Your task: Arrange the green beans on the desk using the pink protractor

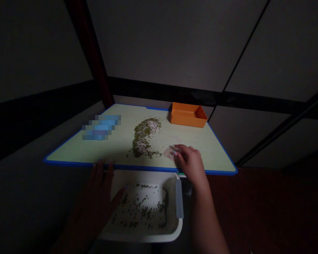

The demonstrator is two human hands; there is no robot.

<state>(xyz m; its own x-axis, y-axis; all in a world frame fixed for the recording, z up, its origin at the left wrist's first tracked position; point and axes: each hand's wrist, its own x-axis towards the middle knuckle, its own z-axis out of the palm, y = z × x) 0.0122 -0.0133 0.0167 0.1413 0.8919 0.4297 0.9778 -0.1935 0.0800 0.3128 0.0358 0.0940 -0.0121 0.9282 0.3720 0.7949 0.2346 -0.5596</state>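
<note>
A crescent-shaped heap of small green beans (141, 135), with pale patches among them, lies on the light tabletop (116, 148). To its right, my right hand (190, 160) rests over the table's near edge area, thumb and forefinger drawn together in a pinch. Whatever is between those fingertips, if anything, is too small to make out. Just left of them a faint reddish marking (169, 152) shows on the surface. My left hand (102, 187), dim in shadow, has its fingers apart by the table's front edge and the left side of a white bin (172, 237), holding nothing.
An orange open box (188, 120) stands at the table's back right. At the left lies a blurred blue item (102, 127). The bin below the front edge has scattered dark bits inside and a grey handle (179, 199). A panelled wall (161, 46) rises behind.
</note>
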